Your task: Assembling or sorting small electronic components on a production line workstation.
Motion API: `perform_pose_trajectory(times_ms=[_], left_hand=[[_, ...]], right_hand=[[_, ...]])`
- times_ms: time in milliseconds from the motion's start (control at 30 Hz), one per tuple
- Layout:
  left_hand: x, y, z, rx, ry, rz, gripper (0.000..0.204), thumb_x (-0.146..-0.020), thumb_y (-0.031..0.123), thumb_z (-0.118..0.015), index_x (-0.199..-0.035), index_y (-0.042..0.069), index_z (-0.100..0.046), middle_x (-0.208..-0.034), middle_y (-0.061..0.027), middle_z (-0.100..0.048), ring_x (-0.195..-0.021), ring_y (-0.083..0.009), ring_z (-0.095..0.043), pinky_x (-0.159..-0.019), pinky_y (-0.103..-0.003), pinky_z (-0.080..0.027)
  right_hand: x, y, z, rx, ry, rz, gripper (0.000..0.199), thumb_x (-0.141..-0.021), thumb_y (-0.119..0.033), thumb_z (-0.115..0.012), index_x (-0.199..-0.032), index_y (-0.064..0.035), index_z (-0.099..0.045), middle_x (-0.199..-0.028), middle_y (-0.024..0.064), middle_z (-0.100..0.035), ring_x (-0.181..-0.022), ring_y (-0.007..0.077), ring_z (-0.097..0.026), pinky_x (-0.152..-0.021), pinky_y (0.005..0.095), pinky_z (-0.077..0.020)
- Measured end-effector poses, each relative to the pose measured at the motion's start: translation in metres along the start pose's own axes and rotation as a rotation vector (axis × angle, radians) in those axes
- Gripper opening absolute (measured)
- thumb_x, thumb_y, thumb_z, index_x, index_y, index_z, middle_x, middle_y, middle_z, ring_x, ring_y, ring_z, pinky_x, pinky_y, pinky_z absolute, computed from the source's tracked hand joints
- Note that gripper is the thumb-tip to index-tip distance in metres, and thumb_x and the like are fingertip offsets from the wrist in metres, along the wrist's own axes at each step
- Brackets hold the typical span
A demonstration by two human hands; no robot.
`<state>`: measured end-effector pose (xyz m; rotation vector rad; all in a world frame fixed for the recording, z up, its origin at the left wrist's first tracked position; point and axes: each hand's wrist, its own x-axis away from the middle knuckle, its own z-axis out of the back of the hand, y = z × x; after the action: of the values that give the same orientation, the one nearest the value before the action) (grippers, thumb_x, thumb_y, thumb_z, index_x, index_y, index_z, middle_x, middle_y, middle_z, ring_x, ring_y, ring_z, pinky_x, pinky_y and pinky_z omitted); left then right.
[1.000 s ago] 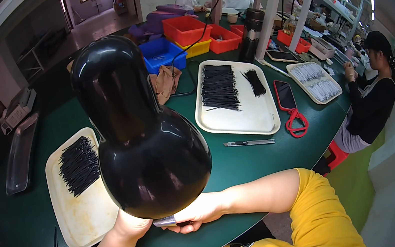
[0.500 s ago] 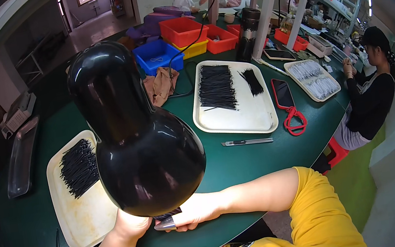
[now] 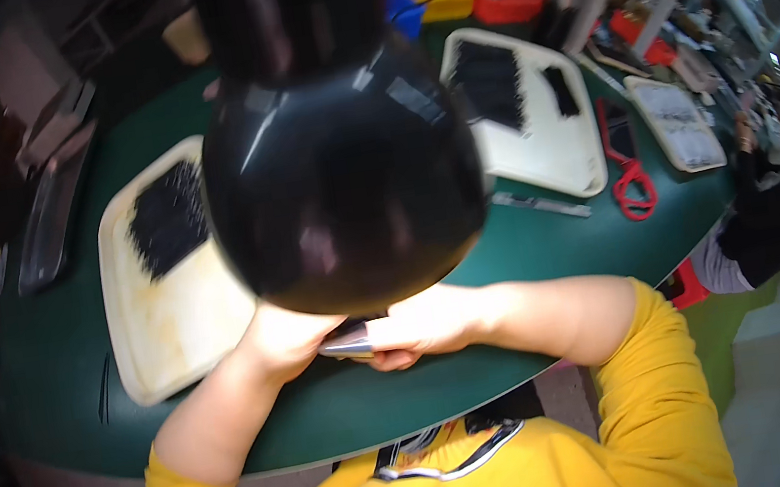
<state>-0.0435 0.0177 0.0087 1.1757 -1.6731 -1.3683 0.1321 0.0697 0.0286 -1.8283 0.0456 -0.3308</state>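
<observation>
Under the rim of a glossy black lamp head (image 3: 343, 190), my left hand (image 3: 289, 337) and my right hand (image 3: 436, 322) meet over the near table edge, in bright light. The fingers of both look closed around something small and dark, mostly hidden by the lamp. A silvery, pointed cap-like piece (image 3: 345, 346) sits at my right thumb, pointing towards the left hand. Beside my left hand lies a cream tray (image 3: 201, 315) with a pile of thin black strands (image 3: 166, 223). A second cream tray (image 3: 542, 152), farther right, holds a larger batch of black strands (image 3: 490, 85) and a smaller bundle (image 3: 560, 92).
A box cutter (image 3: 541, 204) lies below the right tray, near a phone (image 3: 615, 127) with a red cord (image 3: 636, 195). Farther right are a tray of whitish pieces (image 3: 678, 125) and a seated person (image 3: 766, 221). Loose strands (image 3: 104, 388) and a long grey tray (image 3: 49, 231) lie left.
The whole view has tilted down, so trays and tools appear higher and farther right, with some blur. Both hands stay together under the lamp rim, and more of my yellow top shows.
</observation>
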Motion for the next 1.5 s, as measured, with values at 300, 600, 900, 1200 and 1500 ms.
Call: perform_pose_trajectory(times_ms=[300, 600, 900, 1200, 1500], left_hand=[[0.001, 0.005, -0.003, -0.229, 0.318, -0.515, 0.020, -0.078, -0.004, -0.056, -0.098, -0.004, -0.058, -0.093, -0.0115, -0.063, -0.086, -0.0205, -0.061, -0.078, -0.030, -0.048], [-0.002, -0.034, -0.002, -0.145, 0.123, -0.195, 0.020, -0.080, 0.002, -0.062, -0.100, -0.002, -0.059, -0.095, -0.0083, -0.063, -0.088, -0.0135, -0.059, -0.078, -0.028, -0.048], [-0.007, -0.038, -0.005, -0.100, 0.062, -0.181, 0.013, -0.083, 0.004, -0.056, -0.094, -0.002, -0.059, -0.083, -0.0077, -0.063, -0.076, -0.0139, -0.060, -0.073, -0.028, -0.049], [-0.005, -0.007, -0.018, 0.317, 0.027, 0.040, 0.012, -0.081, 0.005, -0.061, -0.089, -0.003, -0.060, -0.071, -0.0096, -0.062, -0.057, -0.0141, -0.061, -0.054, -0.023, -0.051], [-0.009, -0.001, -0.030, 0.167, 0.173, 0.159, 0.006, -0.076, -0.004, -0.063, -0.081, -0.003, -0.061, -0.069, -0.0099, -0.062, -0.056, -0.0149, -0.060, -0.051, -0.024, -0.050]], right_hand=[[0.029, -0.015, 0.070, 0.276, 0.285, 0.192, 0.018, -0.085, -0.016, -0.056, -0.094, -0.0001, -0.058, -0.073, 0.0056, -0.060, -0.058, 0.0086, -0.056, -0.047, 0.0207, -0.0429], [0.019, 0.011, 0.082, 0.193, 0.287, 0.740, 0.029, -0.083, 0.000, -0.054, -0.112, 0.0005, -0.052, -0.099, 0.0098, -0.060, -0.084, 0.0151, -0.057, -0.071, 0.0268, -0.0479], [0.022, 0.016, 0.068, 0.424, 0.480, 0.793, 0.047, -0.079, 0.002, -0.062, -0.123, 0.0007, -0.046, -0.118, 0.0114, -0.054, -0.105, 0.0198, -0.054, -0.089, 0.0330, -0.0463], [0.039, 0.025, 0.056, 0.503, 0.494, 0.769, 0.052, -0.074, 0.004, -0.067, -0.123, 0.0003, -0.047, -0.118, 0.0110, -0.055, -0.103, 0.0196, -0.054, -0.088, 0.0325, -0.0464], [0.036, 0.019, 0.058, 0.445, 0.481, 0.768, 0.052, -0.074, 0.004, -0.067, -0.122, 0.0004, -0.048, -0.117, 0.0109, -0.055, -0.103, 0.0196, -0.054, -0.088, 0.0325, -0.0462]])
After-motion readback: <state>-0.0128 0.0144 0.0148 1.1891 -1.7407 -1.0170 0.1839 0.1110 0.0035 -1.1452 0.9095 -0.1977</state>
